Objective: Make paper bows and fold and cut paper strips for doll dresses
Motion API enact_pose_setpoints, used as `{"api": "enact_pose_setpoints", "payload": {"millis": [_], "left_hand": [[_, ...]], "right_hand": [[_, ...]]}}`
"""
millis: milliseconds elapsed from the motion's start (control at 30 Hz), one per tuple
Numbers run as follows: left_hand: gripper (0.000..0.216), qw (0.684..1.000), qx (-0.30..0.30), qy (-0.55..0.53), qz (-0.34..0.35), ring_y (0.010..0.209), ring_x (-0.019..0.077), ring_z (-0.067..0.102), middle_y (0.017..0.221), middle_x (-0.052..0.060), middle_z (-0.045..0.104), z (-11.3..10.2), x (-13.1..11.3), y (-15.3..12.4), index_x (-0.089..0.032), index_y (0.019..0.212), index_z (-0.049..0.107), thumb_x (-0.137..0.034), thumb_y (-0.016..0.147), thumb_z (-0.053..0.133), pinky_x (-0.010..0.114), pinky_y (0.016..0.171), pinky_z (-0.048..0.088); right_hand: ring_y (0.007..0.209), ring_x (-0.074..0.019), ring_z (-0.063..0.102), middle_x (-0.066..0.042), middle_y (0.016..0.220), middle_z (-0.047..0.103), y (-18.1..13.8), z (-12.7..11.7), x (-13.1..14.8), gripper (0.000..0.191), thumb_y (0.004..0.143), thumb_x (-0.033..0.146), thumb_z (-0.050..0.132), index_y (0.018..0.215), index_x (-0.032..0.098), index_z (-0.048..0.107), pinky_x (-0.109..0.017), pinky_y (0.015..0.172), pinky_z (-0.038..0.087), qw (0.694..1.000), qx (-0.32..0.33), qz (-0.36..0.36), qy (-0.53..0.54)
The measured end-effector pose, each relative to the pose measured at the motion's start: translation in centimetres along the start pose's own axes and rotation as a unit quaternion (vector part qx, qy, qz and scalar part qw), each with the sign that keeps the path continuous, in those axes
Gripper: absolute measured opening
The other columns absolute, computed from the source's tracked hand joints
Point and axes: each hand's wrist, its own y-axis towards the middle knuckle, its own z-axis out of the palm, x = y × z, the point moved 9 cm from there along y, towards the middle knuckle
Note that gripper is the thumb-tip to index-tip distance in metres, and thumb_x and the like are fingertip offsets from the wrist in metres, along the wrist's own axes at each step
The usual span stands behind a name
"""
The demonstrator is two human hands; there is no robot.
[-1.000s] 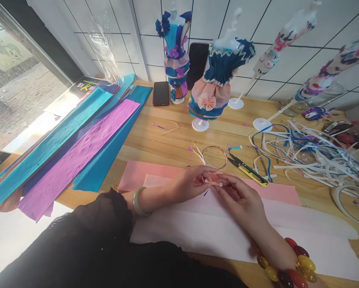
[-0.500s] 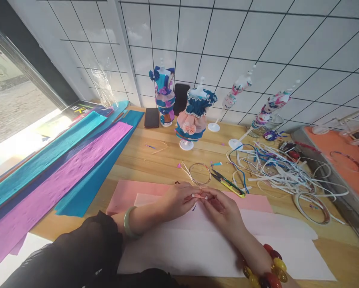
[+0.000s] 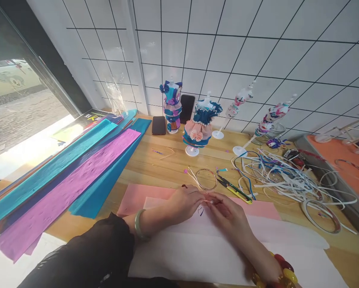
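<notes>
My left hand (image 3: 185,206) and my right hand (image 3: 229,212) meet over the paper sheets, fingertips almost touching. Both are closed in a pinch on a small pink strip (image 3: 208,201), mostly hidden by the fingers. A thin dark end (image 3: 201,211) hangs below it. Beneath my hands lie white paper sheets (image 3: 194,252) with a pink sheet (image 3: 137,198) under them. Just beyond my fingertips rests a coil of thin wire (image 3: 206,179). Black-and-yellow thread snips (image 3: 236,191) lie to the right of the coil.
Several small mannequins, two in ruffled paper dresses (image 3: 199,130), stand near the tiled wall. On the right sits a tangle of white and blue strips (image 3: 275,172). Purple crepe paper (image 3: 77,176) and teal sheets (image 3: 95,196) spread across the left. A phone (image 3: 159,125) lies behind.
My view has tilted up and turned slightly left, so everything appears lower and further right. Both hands keep pinching the pink strip, with only slight finger movement.
</notes>
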Motion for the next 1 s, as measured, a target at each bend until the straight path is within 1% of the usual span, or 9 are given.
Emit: {"api": "enact_pose_setpoints", "payload": {"millis": [67, 167, 300, 400, 500, 567, 700, 833, 1000], "left_hand": [[0.022, 0.999, -0.014, -0.036, -0.026, 0.084, 0.0162, 0.058, 0.088, 0.005, 0.066, -0.4, 0.7, 0.0, -0.018, 0.089, 0.063, -0.018, 0.089, 0.042, 0.028, 0.076, 0.044], [0.018, 0.981, -0.087, -0.140, -0.104, 0.081, 0.0139, 0.058, 0.085, 0.004, 0.065, -1.6, 2.7, 0.0, -0.018, 0.089, 0.062, -0.023, 0.089, 0.045, 0.025, 0.073, 0.045], [0.017, 0.914, -0.228, -0.269, -0.203, 0.076, 0.0121, 0.057, 0.080, 0.003, 0.062, -3.3, 6.1, -0.9, -0.016, 0.084, 0.060, -0.029, 0.086, 0.049, 0.024, 0.070, 0.045], [0.019, 0.863, -0.284, -0.336, -0.248, 0.071, 0.0113, 0.055, 0.074, 0.001, 0.059, -3.4, 8.0, -1.4, -0.015, 0.083, 0.058, -0.033, 0.083, 0.051, 0.023, 0.066, 0.045], [0.020, 0.828, -0.309, -0.387, -0.263, 0.069, 0.0108, 0.054, 0.072, 0.001, 0.058, -3.3, 8.9, -1.7, -0.016, 0.081, 0.056, -0.036, 0.082, 0.052, 0.022, 0.064, 0.044], [0.020, 0.813, -0.324, -0.405, -0.265, 0.070, 0.0107, 0.054, 0.074, 0.001, 0.058, -3.4, 9.0, -1.9, -0.016, 0.081, 0.055, -0.036, 0.082, 0.052, 0.021, 0.063, 0.044], [0.020, 0.798, -0.338, -0.422, -0.266, 0.070, 0.0108, 0.055, 0.075, 0.002, 0.060, -3.7, 9.0, -2.0, -0.016, 0.082, 0.056, -0.035, 0.081, 0.054, 0.021, 0.063, 0.044], [0.018, 0.787, -0.340, -0.439, -0.269, 0.068, 0.0104, 0.055, 0.073, 0.001, 0.059, -3.5, 9.2, -2.0, -0.015, 0.080, 0.056, -0.034, 0.080, 0.055, 0.021, 0.062, 0.044], [0.021, 0.777, -0.342, -0.456, -0.268, 0.070, 0.0107, 0.055, 0.073, 0.001, 0.059, -3.3, 9.4, -2.0, -0.015, 0.080, 0.057, -0.036, 0.079, 0.057, 0.021, 0.063, 0.045]], "right_hand": [[0.081, -0.0178, 0.065, -0.006, 0.096, 0.068, 0.2, -0.5, 0.0, 0.023, 0.084, 0.030, 0.055, 0.105, 0.025, 0.061, -0.031, 0.072, 0.056, 1.000, -0.009, 0.004, 0.002], [0.087, -0.0190, 0.063, -0.008, 0.100, 0.067, 0.7, -1.2, -0.1, 0.022, 0.086, 0.030, 0.053, 0.105, 0.024, 0.061, -0.034, 0.077, 0.055, 1.000, -0.002, 0.000, -0.015], [0.095, -0.0205, 0.061, -0.008, 0.105, 0.065, 1.6, -1.4, -0.3, 0.023, 0.088, 0.029, 0.049, 0.105, 0.024, 0.062, -0.038, 0.082, 0.052, 0.996, 0.036, -0.026, -0.074], [0.093, -0.0212, 0.061, -0.008, 0.098, 0.067, 2.6, -1.1, -0.2, 0.022, 0.088, 0.027, 0.047, 0.097, 0.022, 0.066, -0.038, 0.081, 0.050, 0.988, 0.046, -0.048, -0.141], [0.088, -0.0212, 0.061, -0.008, 0.092, 0.068, 3.8, -0.1, 0.1, 0.024, 0.089, 0.026, 0.044, 0.088, 0.020, 0.067, -0.036, 0.079, 0.048, 0.975, 0.063, -0.050, -0.208], [0.086, -0.0210, 0.060, -0.008, 0.089, 0.068, 4.8, 0.8, 0.3, 0.026, 0.089, 0.025, 0.042, 0.083, 0.020, 0.067, -0.034, 0.076, 0.046, 0.967, 0.078, -0.035, -0.239], [0.085, -0.0200, 0.060, -0.006, 0.089, 0.068, 6.7, 2.3, 0.8, 0.025, 0.089, 0.025, 0.042, 0.084, 0.020, 0.065, -0.030, 0.073, 0.043, 0.960, 0.075, 0.000, -0.269], [0.077, -0.0196, 0.061, -0.007, 0.086, 0.068, 8.0, 3.4, 0.4, 0.018, 0.087, 0.026, 0.045, 0.088, 0.019, 0.063, -0.028, 0.064, 0.039, 0.945, 0.065, 0.047, -0.316], [0.076, -0.0221, 0.060, -0.009, 0.081, 0.067, 8.5, 4.4, -0.1, 0.016, 0.085, 0.023, 0.047, 0.081, 0.018, 0.062, -0.030, 0.062, 0.036, 0.936, 0.066, 0.050, -0.341]]}}
